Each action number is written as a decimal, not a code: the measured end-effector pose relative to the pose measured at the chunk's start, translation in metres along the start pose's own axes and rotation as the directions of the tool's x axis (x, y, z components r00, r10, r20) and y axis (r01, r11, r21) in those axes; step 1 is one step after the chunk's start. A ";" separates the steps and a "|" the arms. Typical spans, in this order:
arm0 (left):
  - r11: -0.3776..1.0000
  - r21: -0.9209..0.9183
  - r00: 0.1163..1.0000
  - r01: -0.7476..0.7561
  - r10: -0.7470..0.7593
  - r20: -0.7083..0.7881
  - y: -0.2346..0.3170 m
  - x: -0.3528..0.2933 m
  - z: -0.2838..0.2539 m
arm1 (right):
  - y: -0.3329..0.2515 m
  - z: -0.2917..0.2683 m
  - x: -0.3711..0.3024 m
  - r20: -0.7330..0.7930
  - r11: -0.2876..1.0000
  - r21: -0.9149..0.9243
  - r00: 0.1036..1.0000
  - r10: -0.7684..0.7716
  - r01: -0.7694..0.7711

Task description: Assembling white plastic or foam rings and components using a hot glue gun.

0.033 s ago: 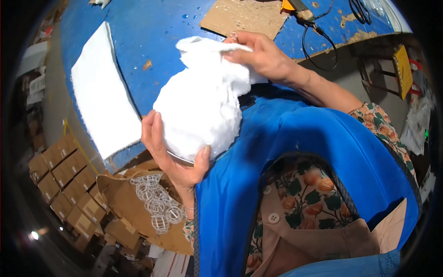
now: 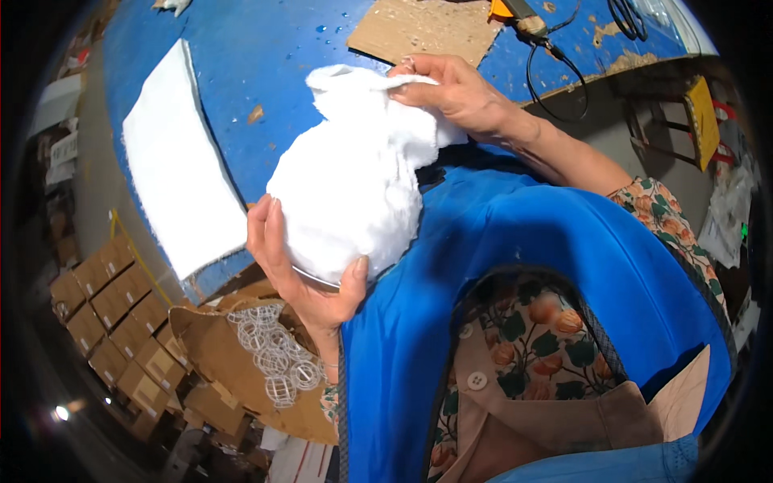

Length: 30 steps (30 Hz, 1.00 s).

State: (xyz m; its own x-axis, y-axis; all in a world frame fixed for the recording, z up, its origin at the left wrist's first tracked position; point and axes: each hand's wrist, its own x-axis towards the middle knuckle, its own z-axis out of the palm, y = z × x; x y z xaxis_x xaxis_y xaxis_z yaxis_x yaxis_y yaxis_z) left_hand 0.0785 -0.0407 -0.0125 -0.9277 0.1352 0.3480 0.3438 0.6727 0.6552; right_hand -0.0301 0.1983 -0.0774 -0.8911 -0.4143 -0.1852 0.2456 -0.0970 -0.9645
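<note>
White fluffy fabric [image 2: 350, 201] is gathered round a rounded form in front of me, beside the table's near edge. A thin, pale curved rim shows along its lower left side; what lies under the fabric is hidden. My left hand [image 2: 302, 274] cups the form from below left, its thumb on the near side and fingers on the far left side. At the upper end, my right hand [image 2: 447, 92] pinches a loose flap of the same fabric between thumb and fingers. Left of it, a flat white fabric piece [image 2: 181, 169] lies on the blue table [image 2: 266, 48].
Brown board [image 2: 423, 32] lies at the table's far side, with an orange-and-black corded tool [image 2: 527, 24] to its right. Below left, an open cardboard box [image 2: 217, 354] holds several wire frames [image 2: 278, 354]. Stacked cartons [image 2: 121, 314] stand farther left; a yellow-topped stool [image 2: 702, 125] is at right.
</note>
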 end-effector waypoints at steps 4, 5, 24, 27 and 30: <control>1.000 -0.011 1.000 0.017 -0.017 -0.015 0.000 -0.002 0.002 | -0.019 0.000 -0.006 0.036 0.991 0.136 0.999 0.007 -0.012; 1.000 -0.015 1.000 0.019 -0.019 -0.009 0.002 -0.001 0.002 | -0.020 0.000 -0.006 0.082 0.984 0.175 0.996 -0.046 0.031; 0.997 0.079 0.995 -0.006 -0.002 0.100 0.019 -0.004 -0.004 | -0.034 0.001 0.005 0.004 0.999 -0.039 1.000 0.012 -0.012; 0.997 0.069 0.992 -0.032 0.023 0.125 0.018 0.000 0.000 | -0.039 0.019 0.018 0.008 0.789 -0.600 0.988 -0.157 0.130; 0.995 0.085 0.991 -0.051 0.040 0.125 0.017 -0.003 -0.002 | -0.019 0.002 0.045 -0.050 0.817 -0.538 0.960 -0.274 0.205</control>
State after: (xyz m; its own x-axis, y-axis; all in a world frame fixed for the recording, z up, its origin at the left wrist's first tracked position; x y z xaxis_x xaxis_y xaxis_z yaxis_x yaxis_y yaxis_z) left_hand 0.0869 -0.0308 -0.0013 -0.9242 0.2519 0.2870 0.3767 0.7246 0.5770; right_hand -0.0741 0.1796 -0.0671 -0.9422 -0.3262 0.0772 -0.1878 0.3227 -0.9277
